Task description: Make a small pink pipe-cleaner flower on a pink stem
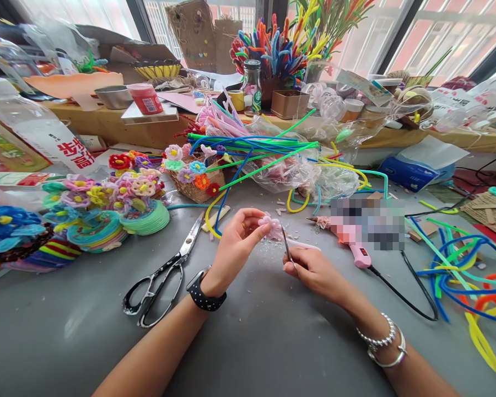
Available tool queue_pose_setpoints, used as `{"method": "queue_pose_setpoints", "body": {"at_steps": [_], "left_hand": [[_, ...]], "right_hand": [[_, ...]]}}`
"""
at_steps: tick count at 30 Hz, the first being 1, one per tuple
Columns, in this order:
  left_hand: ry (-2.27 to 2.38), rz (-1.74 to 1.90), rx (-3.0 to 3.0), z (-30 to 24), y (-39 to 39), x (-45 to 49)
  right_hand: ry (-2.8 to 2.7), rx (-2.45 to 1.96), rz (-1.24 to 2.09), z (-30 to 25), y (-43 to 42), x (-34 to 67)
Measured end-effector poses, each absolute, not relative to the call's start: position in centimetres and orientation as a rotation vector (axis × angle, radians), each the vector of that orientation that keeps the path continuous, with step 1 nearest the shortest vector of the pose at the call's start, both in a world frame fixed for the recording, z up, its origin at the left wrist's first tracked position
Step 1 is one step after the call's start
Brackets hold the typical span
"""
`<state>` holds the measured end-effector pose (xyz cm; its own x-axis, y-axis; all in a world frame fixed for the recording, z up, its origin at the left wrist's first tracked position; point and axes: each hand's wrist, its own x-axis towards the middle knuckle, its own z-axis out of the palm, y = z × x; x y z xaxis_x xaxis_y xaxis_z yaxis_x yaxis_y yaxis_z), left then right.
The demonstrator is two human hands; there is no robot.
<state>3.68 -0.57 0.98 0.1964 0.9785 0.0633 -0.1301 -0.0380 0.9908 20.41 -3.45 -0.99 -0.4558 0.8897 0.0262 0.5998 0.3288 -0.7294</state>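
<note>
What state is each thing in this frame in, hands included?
Left hand: pinching a small pink pipe-cleaner flower.
Right hand: gripping a thin metal tool, tip at the flower.
Black-handled steel scissors: shut, lying flat.
Pink glue gun: lying down, cord attached.
Clear glass bottle: upright, capped.

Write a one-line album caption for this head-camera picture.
Left hand pinches a small pink flower, right hand holds a thin metal tool beside it; scissors and glue gun lie nearby.

A grey bench carries black-handled scissors at the left and a pink glue gun with its black cord at the right. Loose pipe cleaners sprawl at the far right. Pipe-cleaner flower pots and a woven basket stand further back on the left.
</note>
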Motion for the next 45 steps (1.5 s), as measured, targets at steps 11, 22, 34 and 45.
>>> {"method": "queue_pose_setpoints", "body": {"at_steps": [11,22,34,45], "left_hand": [[0.944,1.333,1.084,0.7,-0.1,3.7],[1.009,1.398,1.030,0.9,0.1,3.5],[0.956,1.223,1.136,0.6,-0.8,4.1],[0.961,1.213,1.153,0.6,-1.0,4.3]], "right_hand": [[-1.937,-1.231,1.239,-0.6,-3.8,20.6],[-1.153,-0.574,1.837,-0.6,-3.5,22.7],[-1.904,-1.280,1.074,-1.5,-4.3,18.8],[-1.998,-1.352,1.004,-1.6,-4.3,18.7]]}}
